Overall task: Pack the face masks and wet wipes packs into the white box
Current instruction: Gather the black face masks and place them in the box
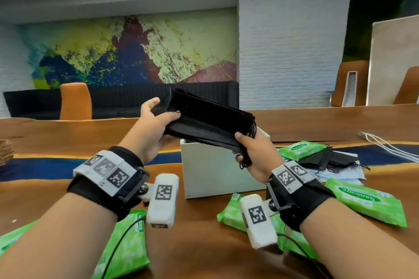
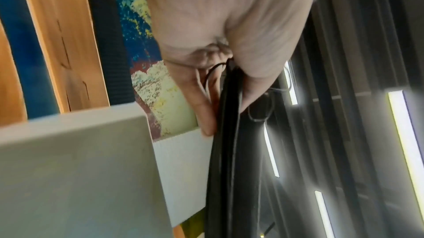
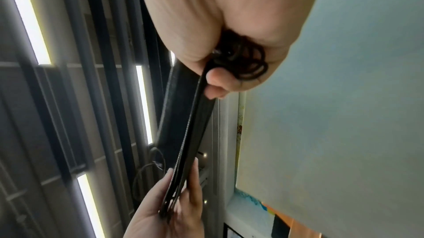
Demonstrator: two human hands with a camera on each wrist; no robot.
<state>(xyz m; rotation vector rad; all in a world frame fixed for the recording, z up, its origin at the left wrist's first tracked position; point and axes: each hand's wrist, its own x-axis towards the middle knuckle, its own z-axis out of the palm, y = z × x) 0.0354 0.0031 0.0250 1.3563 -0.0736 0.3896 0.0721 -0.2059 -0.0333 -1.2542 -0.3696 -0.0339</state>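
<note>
A stack of black face masks hangs in the air above the open white box on the wooden table. My left hand grips the stack's left end and my right hand grips its right end with the ear loops bunched in the palm. The left wrist view shows the stack edge-on beside the box wall. In the right wrist view the masks run from my right hand down to my left hand. Green wet wipes packs lie around the box.
More black and light blue masks lie in a heap right of the box, beside another green pack. White cords trail at the far right. An orange chair and a dark sofa stand behind the table.
</note>
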